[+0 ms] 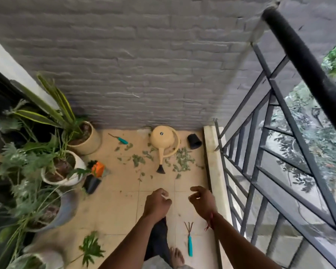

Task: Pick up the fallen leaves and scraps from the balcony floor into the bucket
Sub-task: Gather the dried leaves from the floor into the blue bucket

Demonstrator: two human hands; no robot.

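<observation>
1. Head view: the leaves (182, 160) lie scattered on the floor (114, 208) by the wall, around the spout of the can (163, 139), some to each side of it.
2. The left hand (157, 203) and right hand (202, 200) hover over bare tiles, well short of the leaves. Their fingers are loosely curled and hold nothing.
3. I cannot make out a bucket anywhere in view.
4. A rake (189, 241) lies on the floor near the right forearm, untouched.
5. By my reading the task has barely begun: every visible leaf is left to gather.
</observation>
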